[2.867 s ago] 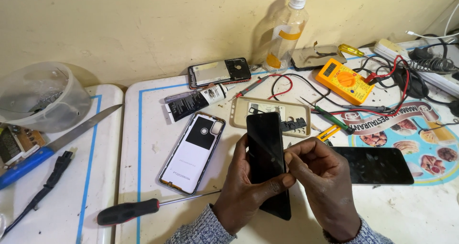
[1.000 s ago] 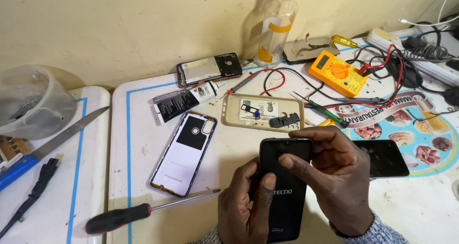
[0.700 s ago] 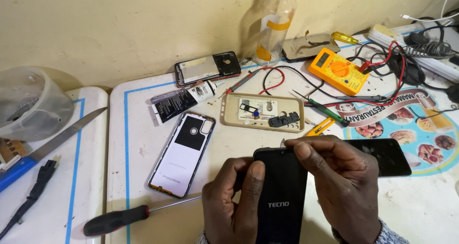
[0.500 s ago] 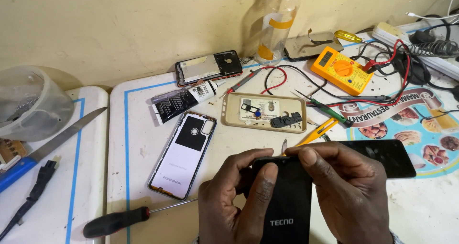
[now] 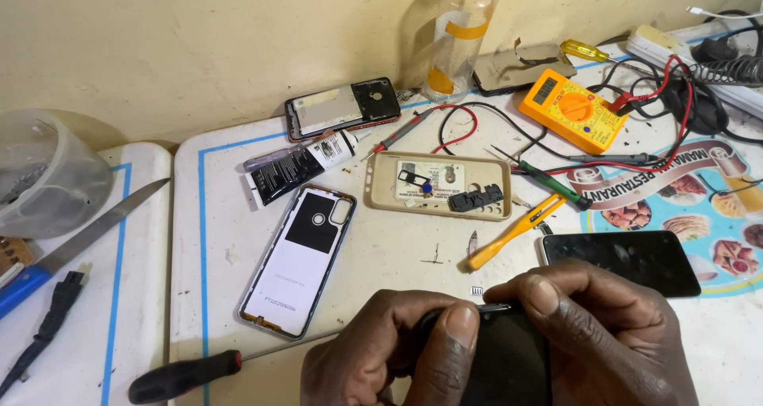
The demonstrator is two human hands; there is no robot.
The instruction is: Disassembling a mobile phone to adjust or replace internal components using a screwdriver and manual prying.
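A black phone (image 5: 509, 358) was held low in the frame between both hands, w/ the left hand (image 5: 381, 358) wrapped round its left edge, thumb laid flat on the face, and the right hand (image 5: 596, 338) closed over its top right corner, fingertips pinched at the upper rim. Risk, as judged: the grip was concentrated at one corner, so a slip could let the phone twist out and drop onto the table (image 5: 222, 239), or a thin part at the rim could be bent; something slim and pale seemed to be nipped at that rim, prob. a small tool or tray, but it was too small to be told. The phone itself looked dark, glossy and slab-like, mostly hidden by fingers. Just beyond the right hand a second dark phone (image 5: 620, 259) lay flat, and yellow tweezers (image 5: 517, 231) were near its fingertips. Ahead of the left hand a white back cover (image 5: 298, 263) lay face down, w/ a black-handled screwdriver (image 5: 187, 374) just to its left. Further off, a tan case (image 5: 437, 185) and an orange multimeter (image 5: 572, 108) were seen.
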